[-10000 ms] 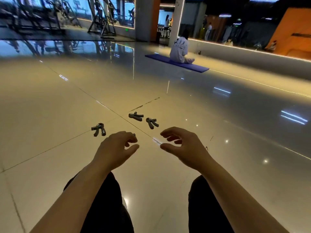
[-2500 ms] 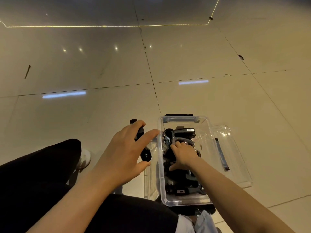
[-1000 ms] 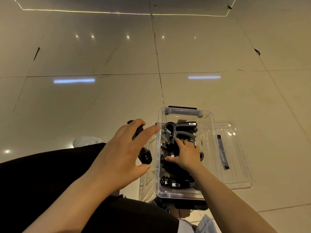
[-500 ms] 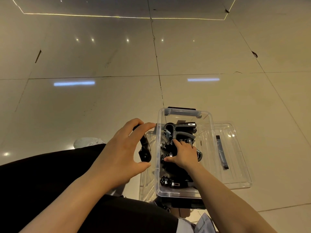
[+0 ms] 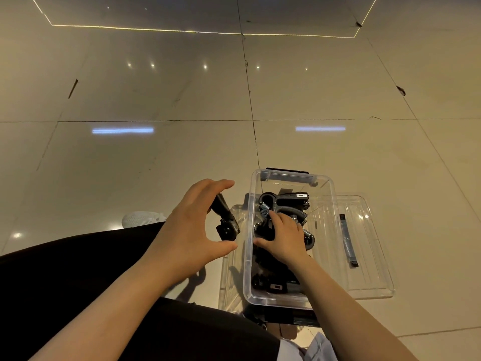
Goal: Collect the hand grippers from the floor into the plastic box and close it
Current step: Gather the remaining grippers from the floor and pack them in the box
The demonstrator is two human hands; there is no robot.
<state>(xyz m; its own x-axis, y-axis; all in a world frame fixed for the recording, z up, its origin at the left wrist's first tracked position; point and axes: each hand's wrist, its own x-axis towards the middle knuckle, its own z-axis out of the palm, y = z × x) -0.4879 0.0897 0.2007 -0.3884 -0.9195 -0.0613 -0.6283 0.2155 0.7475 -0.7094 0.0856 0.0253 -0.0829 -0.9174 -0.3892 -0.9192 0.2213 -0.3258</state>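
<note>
Head view, looking down at a glossy tiled floor (image 5: 156, 152).

Left hand (image 5: 190, 235) at about 9 o'clock from the plastic box (image 5: 250, 256), just beside its left wall, fingers and thumb curled round a black hand gripper (image 5: 226, 220). Gripper's long axis running roughly 11 to 5 o'clock, rounded end low and nearest the box wall, upper handle tucked under the fingers. Box opening lying at 3 o'clock from that grip, very near, rim a little below the hand by the look of it.

Right hand (image 5: 285, 238) inside the box, fingers bent over the pile of grippers (image 5: 283, 204) already collected there, pressing or settling them; whether actually clamped on one or merely resting, cannot tell. More grippers visible at the near end of the box, under the forearm.

Clear lid (image 5: 364, 256) flat on the floor at 3 o'clock from the box, touching or just beside its right wall, a dark strip on it. White shoe (image 5: 141, 218) at 9 o'clock, beyond a dark trouser leg (image 5: 78, 282).

Judging from this: left hand nearer for the drop, a short carry rightward over the rim. Likely snag: right hand occupying the landing space. Lid then closer to the right hand.
</note>
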